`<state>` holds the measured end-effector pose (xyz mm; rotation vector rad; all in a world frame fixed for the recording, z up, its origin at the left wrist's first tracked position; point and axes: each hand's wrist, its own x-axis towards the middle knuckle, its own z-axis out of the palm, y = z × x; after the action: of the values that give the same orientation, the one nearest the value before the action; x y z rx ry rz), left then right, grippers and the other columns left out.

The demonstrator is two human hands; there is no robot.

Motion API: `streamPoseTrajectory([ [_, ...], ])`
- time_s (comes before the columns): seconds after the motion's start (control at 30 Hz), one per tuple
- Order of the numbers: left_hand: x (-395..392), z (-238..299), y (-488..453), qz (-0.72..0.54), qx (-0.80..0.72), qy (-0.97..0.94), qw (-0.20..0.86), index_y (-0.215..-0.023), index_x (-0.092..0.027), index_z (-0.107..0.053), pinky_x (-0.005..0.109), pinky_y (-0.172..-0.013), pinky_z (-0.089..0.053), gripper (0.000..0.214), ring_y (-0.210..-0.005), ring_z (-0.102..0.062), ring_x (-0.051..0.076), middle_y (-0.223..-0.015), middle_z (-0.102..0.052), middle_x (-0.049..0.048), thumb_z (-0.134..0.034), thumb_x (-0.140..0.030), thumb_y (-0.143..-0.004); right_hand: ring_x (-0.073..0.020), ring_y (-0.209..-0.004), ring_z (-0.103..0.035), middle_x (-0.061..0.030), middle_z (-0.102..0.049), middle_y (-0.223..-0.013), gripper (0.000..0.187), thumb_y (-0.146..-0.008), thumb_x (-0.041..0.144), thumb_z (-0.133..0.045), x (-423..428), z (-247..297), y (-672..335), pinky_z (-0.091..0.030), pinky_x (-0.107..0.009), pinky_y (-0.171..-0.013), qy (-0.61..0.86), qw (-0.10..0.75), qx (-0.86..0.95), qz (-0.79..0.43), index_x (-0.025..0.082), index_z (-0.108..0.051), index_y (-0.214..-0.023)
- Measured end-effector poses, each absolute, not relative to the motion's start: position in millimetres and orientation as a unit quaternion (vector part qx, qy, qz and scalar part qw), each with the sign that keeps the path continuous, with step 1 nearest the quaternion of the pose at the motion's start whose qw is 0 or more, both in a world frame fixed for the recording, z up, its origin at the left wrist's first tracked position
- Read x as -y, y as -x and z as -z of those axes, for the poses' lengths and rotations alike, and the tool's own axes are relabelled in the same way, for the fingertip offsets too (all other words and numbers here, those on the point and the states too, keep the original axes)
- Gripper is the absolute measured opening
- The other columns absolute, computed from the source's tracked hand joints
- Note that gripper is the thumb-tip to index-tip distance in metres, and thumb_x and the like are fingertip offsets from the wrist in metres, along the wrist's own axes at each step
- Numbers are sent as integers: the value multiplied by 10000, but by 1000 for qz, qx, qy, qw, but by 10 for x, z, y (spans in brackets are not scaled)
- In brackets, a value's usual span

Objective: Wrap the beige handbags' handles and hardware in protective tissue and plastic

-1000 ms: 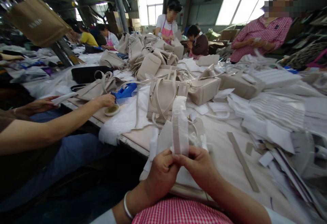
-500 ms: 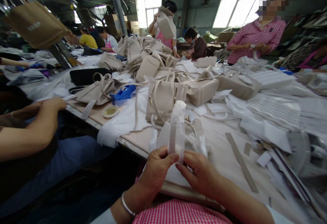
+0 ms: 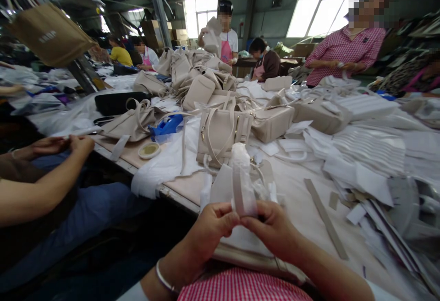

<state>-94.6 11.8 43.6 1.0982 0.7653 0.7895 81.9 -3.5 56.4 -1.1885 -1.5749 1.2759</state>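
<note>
Left hand (image 3: 209, 227) and right hand (image 3: 271, 230) both pinching lower end of plastic-wrapped beige strap (image 3: 241, 177), strap upright over near edge of worktable (image 3: 302, 200), beige handbag (image 3: 222, 131) just behind it, co-worker's hands (image 3: 65, 145) at left edge, glue dish (image 3: 149, 150) near them

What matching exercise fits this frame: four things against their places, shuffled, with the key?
1 wrapped strap
2 blue tool
3 round dish
4 brown bag

a hangs at upper left
b pinched between left hand and right hand
c on the table near its edge
d just left of the upright handbag

Pairs: 1-b, 2-d, 3-c, 4-a
</note>
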Motion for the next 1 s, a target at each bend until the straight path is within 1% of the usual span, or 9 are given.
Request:
streamPoseTrajectory([
  [0.1, -156, -421, 880, -348, -354, -292, 818, -688, -126, -611, 193, -455, -155, 378, -489, -191, 41, -556, -309, -82, -801, -453, -689, -164, -675, -555, -52, -646, -732, 179, -887, 166, -522, 73, -468, -828, -416, -290, -638, 418, 344, 804, -245, 157, -683, -811],
  [0.2, -146, -435, 826, -381, -395, -300, 780, -704, -123, -629, 190, -467, -212, 305, -494, -259, 44, -569, -391, -60, -801, -374, -698, -185, -713, -556, -87, -660, -775, 197, -893, 117, -481, 99, -411, -852, -417, -314, -656, 408, 318, 846, -131, 144, -674, -861],
  [0.33, -112, -518, 884, -400, -420, -515, 631, -761, -139, -709, 213, -580, -388, 211, -627, -485, 105, -697, -564, 14, -686, -338, -831, -144, -658, -509, -44, -623, -758, 174, -894, 308, -582, 76, -475, -941, -387, -266, -591, 421, 345, 735, -404, 154, -654, -856],
  [0.47, -96, -507, 964, -393, -338, -731, 442, -871, -160, -747, 240, -703, -447, 159, -770, -580, 145, -833, -619, 49, -611, -237, -898, -45, -441, -203, 84, -321, -492, 416, -800, 499, -686, 13, -489, -995, -147, -214, -427, 384, 372, 430, -727, 163, -507, -633],
  [0.63, -101, -351, 971, -370, -296, -838, 270, -926, -134, -718, 262, -687, -442, 168, -753, -573, 158, -804, -614, 71, -557, -182, -912, -22, -436, -142, 106, -330, -503, 395, -621, 374, -854, -20, -437, -902, -80, -194, -409, 365, 387, 249, -809, 160, -529, -693],
  [0.73, -118, -380, 988, -327, -324, -850, 258, -913, -137, -712, 284, -699, -453, 195, -772, -579, 177, -835, -628, 85, -530, -208, -918, -26, -429, -166, 100, -349, -487, 341, -622, 357, -841, -26, -475, -850, -98, -196, -408, 427, 400, 265, -766, 148, -585, -706],
  [0.83, -151, -478, 995, -294, -352, -789, 408, -922, -148, -718, 270, -707, -474, 226, -783, -597, 178, -835, -656, 62, -566, -315, -908, -57, -451, -313, 52, -469, -525, 265, -697, 376, -769, -7, -504, -828, -243, -206, -438, 487, 396, 401, -668, 138, -666, -746],
  [0.9, -172, -510, 961, -292, -393, -718, 495, -866, -145, -723, 253, -656, -468, 300, -720, -586, 170, -724, -640, 27, -600, -418, -880, -106, -538, -445, 5, -566, -605, 208, -768, 348, -694, 27, -486, -810, -354, -240, -525, 523, 387, 546, -528, 142, -683, -746],
  [1.0, -185, -487, 864, -332, -468, -637, 515, -745, -146, -704, 252, -644, -448, 326, -690, -557, 160, -679, -612, 7, -645, -454, -835, -163, -629, -515, -58, -615, -671, 205, -845, 247, -543, 90, -433, -772, -390, -295, -614, 550, 340, 712, -272, 140, -651, -708],
])
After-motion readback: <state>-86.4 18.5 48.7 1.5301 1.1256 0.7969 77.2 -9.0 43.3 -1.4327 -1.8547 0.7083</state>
